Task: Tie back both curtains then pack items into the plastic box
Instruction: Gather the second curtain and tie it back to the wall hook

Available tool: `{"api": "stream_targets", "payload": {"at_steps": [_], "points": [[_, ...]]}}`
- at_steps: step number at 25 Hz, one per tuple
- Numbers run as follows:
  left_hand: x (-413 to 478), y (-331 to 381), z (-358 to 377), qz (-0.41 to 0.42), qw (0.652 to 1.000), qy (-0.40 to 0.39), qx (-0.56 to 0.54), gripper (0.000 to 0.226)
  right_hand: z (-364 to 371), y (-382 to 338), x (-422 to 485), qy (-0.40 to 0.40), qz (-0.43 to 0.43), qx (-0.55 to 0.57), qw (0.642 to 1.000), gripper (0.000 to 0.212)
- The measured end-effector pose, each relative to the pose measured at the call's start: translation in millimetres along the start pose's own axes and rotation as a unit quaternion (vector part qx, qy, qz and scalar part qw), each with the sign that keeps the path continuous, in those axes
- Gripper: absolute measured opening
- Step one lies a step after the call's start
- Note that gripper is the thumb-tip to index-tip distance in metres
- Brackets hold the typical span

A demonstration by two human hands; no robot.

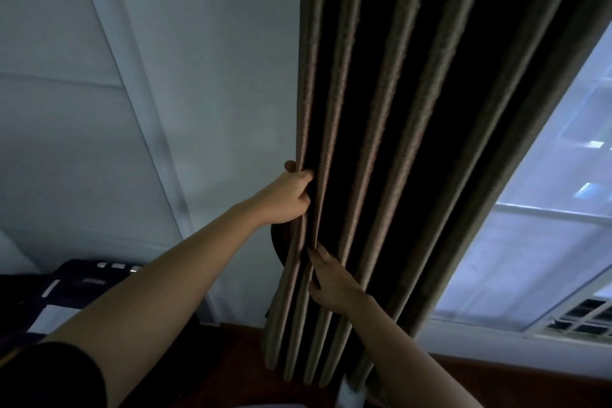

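Gathering the curtain is, we judge, the step in hand: we see no tie on it, and the box is nowhere in view. Our left hand is curled round the curtain's outer edge, its fingers wrapped about the first pleat in a firm hold. Our right hand sits lower and just to the right. Its fingers lie fairly straight up along the next pleat, but we cannot tell whether it pinches that fold or only presses on it. The curtain hangs in deep folds from above both hands down past them, between the wall on the left hand's side and the window out beyond the right hand. A dark curved shape shows just under the left hand, too dim to name. To do this well we would use the left hand as the anchor and sweep the right across the other pleats toward it, stacking them evenly so none slips free. We would also hold the bundle at one height so a tie can go round it snugly. We expect the heavy cloth to spring back if we loosen early.
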State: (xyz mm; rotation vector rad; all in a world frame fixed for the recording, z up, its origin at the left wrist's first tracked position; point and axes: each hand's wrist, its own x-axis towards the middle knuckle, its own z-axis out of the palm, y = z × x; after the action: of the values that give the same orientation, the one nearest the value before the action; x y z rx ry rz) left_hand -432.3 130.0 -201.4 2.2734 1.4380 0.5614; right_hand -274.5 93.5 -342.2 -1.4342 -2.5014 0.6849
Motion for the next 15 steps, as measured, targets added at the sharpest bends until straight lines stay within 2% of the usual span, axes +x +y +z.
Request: {"api": "stream_targets", "payload": {"at_steps": [1,4,5,6,7,9,10,11,12,15], "points": [[-2,5,2,0.0,1.0,-0.003,-0.006,0.003,1,-3,1,-0.005,0.006,-0.005,1.0,0.073],[-4,11,6,0.007,1.0,0.018,-0.005,0.023,0,-12,1,-0.055,0.031,-0.008,0.998,0.077],[-5,11,7,0.007,0.999,0.034,0.007,0.022,0,-15,-2,-0.064,0.033,-0.023,0.997,0.076],[-5,11,8,0.007,0.999,0.047,0.017,0.016,0,-17,-8,-0.032,0.026,-0.04,0.998,0.072],[-6,10,8,0.005,0.998,0.055,0.026,0.015,1,-18,-15,0.068,0.008,-0.058,0.996,0.062],[-8,9,8,0.004,0.998,0.061,0.029,0.018,-7,-23,-25,0.313,0.024,-0.049,0.948,0.044],[-9,8,8,0.005,0.998,0.061,0.027,0.02,-17,-23,-25,0.404,0.044,-0.027,0.913,0.043],[-10,8,7,0.007,0.998,0.06,0.028,0.024,-31,-25,-21,0.437,0.055,-0.006,0.898,0.047],[-11,7,6,0.006,0.998,0.057,0.032,0.029,-45,-25,-14,0.429,0.06,0.006,0.901,0.051],[-11,8,5,0.001,0.998,0.05,0.037,0.035,-62,-19,1,0.281,0.022,0.041,0.959,0.06]]}}
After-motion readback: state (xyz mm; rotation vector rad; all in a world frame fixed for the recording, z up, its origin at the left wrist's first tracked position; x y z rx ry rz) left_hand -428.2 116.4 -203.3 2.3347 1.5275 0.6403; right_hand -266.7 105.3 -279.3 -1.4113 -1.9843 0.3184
